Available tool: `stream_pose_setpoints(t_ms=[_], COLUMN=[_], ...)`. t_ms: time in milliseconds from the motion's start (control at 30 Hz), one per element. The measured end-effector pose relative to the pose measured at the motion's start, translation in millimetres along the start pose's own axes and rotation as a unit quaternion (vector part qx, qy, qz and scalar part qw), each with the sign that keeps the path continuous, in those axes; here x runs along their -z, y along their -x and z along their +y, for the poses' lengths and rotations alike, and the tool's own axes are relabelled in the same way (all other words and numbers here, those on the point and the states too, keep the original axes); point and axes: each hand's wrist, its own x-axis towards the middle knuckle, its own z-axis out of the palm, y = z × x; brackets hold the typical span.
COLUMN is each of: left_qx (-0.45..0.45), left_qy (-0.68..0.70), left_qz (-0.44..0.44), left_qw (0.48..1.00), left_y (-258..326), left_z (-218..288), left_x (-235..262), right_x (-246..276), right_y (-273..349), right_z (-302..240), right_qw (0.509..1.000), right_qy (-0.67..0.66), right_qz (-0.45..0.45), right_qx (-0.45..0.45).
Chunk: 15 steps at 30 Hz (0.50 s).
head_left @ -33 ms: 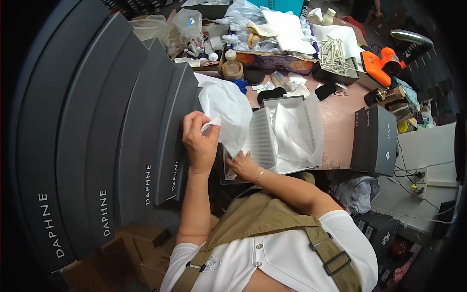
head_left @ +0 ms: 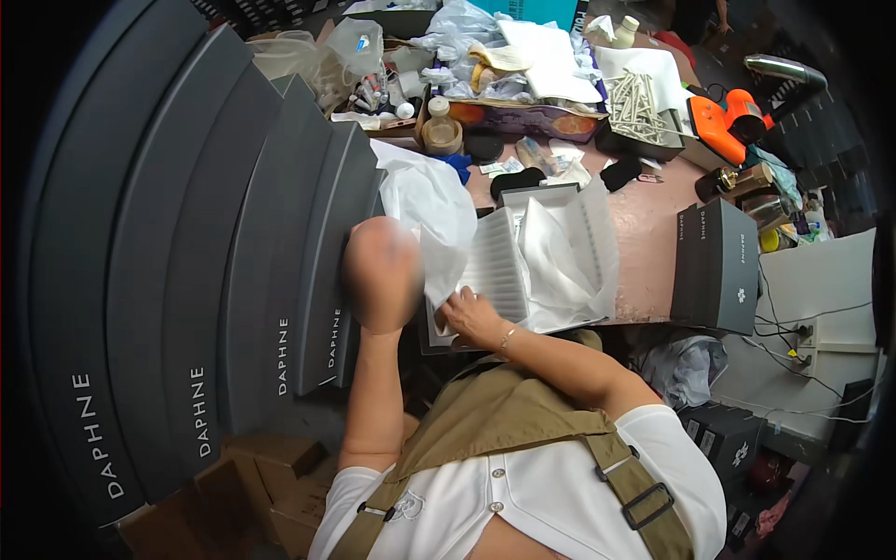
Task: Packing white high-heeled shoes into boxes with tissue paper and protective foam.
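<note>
My left hand (head_left: 384, 275) is at the left side of a sheet of white tissue paper (head_left: 427, 201). Its fingers are blurred now, but the frame just before shows them pinching the sheet's edge. The sheet hangs over the left part of an open shoe box (head_left: 539, 198). My right hand (head_left: 469, 315) reaches to the box's near left corner, fingers curled at the lower tip of the paper; the fingertips are partly hidden. Inside the box are a ribbed translucent white liner (head_left: 497, 266) and a white wrapped bundle (head_left: 551, 252).
Tall stacked dark grey boxes (head_left: 210, 243) stand close on my left. More grey boxes (head_left: 723, 266) stand at the table's right end. Behind are a bottle (head_left: 441, 131), a tray of pale sticks (head_left: 637, 103), an orange tool (head_left: 714, 126) and a carton of plastic bags (head_left: 523, 117).
The tissue paper has shifted slightly, its lower tip now further left. My right hand is a little lower and to the right. My left hand has become blurred.
</note>
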Motion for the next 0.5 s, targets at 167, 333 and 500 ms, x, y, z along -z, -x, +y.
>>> stream_pose_setpoints(t_ms=[167,333,500], left_qx=[0.006,-0.069,0.128], left_qy=[0.021,0.031,0.179], left_qz=[-0.019,0.051,-0.206], left_qw=[1.000,0.996,0.954], left_y=[-11,-17,37], left_z=[7,5,-19], left_x=[-26,-29,-70], right_x=[14,63,101], right_y=[31,107,153], right_z=[31,21,25], right_qw=[0.981,0.950,0.920], right_qy=[-0.163,-0.125,0.066], right_qz=[0.100,0.269,0.355], right_qx=[-0.029,-0.093,-0.150])
